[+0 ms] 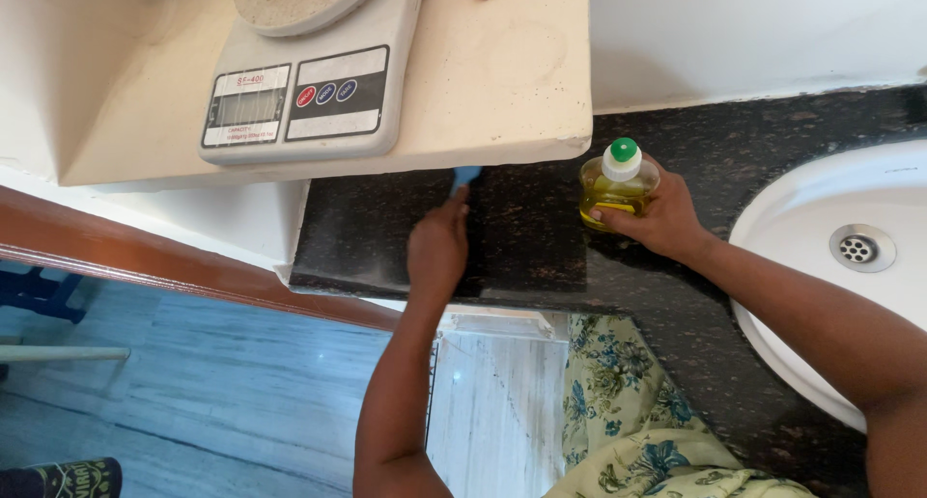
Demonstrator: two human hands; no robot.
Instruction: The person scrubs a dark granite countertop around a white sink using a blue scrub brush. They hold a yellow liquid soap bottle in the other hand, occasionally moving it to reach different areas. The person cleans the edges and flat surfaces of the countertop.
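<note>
Head view: right hand [666, 220] wraps a yellow liquid bottle [618, 184] on the dark counter [541, 257]; beside it, left hand [436, 247] pinches a blue cloth [465, 177].

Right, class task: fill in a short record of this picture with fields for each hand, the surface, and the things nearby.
Left hand: grips a blue object, mostly hidden under the shelf
Right hand: wrapped around a bottle of yellow liquid with a white and green cap
Surface: dark speckled counter
Above: pale shelf carrying a kitchen scale
Right side: white basin with a metal drain
</note>
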